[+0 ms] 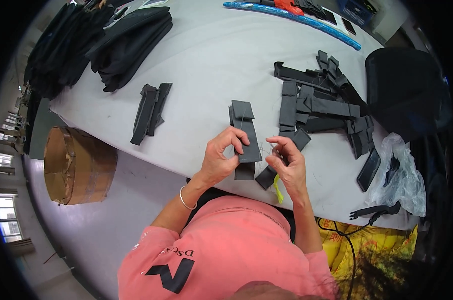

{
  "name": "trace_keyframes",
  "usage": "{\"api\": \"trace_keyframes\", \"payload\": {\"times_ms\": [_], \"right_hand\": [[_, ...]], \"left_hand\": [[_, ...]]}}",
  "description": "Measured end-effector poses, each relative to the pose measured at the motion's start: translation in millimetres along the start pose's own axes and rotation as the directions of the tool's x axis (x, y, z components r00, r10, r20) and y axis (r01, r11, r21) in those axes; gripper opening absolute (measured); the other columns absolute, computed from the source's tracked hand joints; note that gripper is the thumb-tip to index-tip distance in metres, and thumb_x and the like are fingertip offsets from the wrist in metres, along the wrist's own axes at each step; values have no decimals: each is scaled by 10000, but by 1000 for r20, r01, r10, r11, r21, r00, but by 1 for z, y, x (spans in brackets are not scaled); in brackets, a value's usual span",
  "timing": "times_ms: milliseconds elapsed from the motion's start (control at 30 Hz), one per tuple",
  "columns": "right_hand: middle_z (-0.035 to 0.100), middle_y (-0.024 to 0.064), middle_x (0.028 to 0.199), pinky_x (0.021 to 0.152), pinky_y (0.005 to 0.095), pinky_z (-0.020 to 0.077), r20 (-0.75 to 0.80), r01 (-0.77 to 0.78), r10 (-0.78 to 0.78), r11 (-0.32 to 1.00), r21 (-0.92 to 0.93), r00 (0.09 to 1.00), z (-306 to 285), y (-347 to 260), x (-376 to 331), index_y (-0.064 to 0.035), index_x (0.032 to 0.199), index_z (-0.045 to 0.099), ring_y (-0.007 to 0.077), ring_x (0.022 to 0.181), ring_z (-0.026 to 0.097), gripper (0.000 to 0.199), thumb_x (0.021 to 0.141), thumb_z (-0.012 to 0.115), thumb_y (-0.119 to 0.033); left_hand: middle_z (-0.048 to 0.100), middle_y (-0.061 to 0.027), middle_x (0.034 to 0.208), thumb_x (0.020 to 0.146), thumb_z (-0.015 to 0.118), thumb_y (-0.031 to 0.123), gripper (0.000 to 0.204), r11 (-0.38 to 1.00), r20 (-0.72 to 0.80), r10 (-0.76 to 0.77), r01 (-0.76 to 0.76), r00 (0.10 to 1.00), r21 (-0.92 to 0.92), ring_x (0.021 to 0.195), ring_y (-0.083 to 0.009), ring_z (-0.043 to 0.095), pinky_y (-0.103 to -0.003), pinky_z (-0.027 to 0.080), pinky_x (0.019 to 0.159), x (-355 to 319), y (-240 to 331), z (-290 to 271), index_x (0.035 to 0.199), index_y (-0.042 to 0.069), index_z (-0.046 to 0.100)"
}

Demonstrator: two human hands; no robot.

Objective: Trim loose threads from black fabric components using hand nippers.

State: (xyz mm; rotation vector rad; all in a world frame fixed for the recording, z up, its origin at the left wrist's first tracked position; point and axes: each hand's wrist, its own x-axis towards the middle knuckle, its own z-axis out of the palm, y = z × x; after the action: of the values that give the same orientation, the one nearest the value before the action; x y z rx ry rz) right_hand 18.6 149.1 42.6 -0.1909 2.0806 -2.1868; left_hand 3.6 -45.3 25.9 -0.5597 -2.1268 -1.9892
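Over the near edge of the table, my left hand (219, 158) pinches a dark grey fabric strip (250, 131) with a folded flap at its far end. A pale loose thread runs along it. Just to the right, my right hand (293, 172) is curled, with thumb and index finger close to each other. Whatever lies within its fingers is hidden. Beneath that hand, a yellow ribbon (278, 189) hangs by another dark strip (266, 178). A heap of similar grey strips (331, 107) lies beyond it to the right.
A smaller stack of strips (151, 112) rests at left, before piled black fabric pieces (131, 45). On the right are a phone (369, 170), a clear plastic bag (404, 175) and a black buckled strap (376, 212). A cardboard drum (81, 165) stands on the floor.
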Motion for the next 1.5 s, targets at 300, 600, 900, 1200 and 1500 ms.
{"api": "trace_keyframes", "payload": {"times_ms": [300,600,900,1200,1500], "right_hand": [[566,-40,804,586,169,358,73,-118,115,993,30,991,16,5,-3,-44,1092,659,19,675,446,220,875,645,-72],[600,-36,725,474,166,243,41,-138,132,967,213,990,18,1,-4,-32,960,663,-10,545,365,142,871,656,-143],[618,1,875,719,212,470,38,-171,167,954,247,985,18,-4,-2,13,984,646,69,777,576,132,899,600,-77],[607,-8,819,626,193,395,73,-127,114,970,205,991,18,-4,2,-1,1136,601,62,720,559,249,897,603,-72],[603,14,729,602,207,414,-89,-79,97,979,190,991,27,0,1,9,1148,578,72,661,546,275,879,616,-31]], "left_hand": [[535,-85,1020,660,663,-50,213,996,-18,9,-7,1000,90,922,-201,549,-304,442,815,-3,3,3,742,57,498],[375,-79,1086,638,686,-14,481,948,-278,16,74,960,309,843,-187,448,-316,421,810,-13,-11,9,1062,90,484],[513,-99,1129,783,640,13,267,991,-49,-130,130,990,1,865,-121,547,-277,478,794,-15,-12,14,1038,0,562],[547,7,977,873,527,30,259,671,204,-444,474,873,-571,872,-60,496,-208,413,777,-18,-13,5,1129,-8,508],[515,14,870,879,637,123,219,860,21,-291,272,956,-432,695,-32,450,-169,390,619,-12,-2,20,1031,33,507]]}}
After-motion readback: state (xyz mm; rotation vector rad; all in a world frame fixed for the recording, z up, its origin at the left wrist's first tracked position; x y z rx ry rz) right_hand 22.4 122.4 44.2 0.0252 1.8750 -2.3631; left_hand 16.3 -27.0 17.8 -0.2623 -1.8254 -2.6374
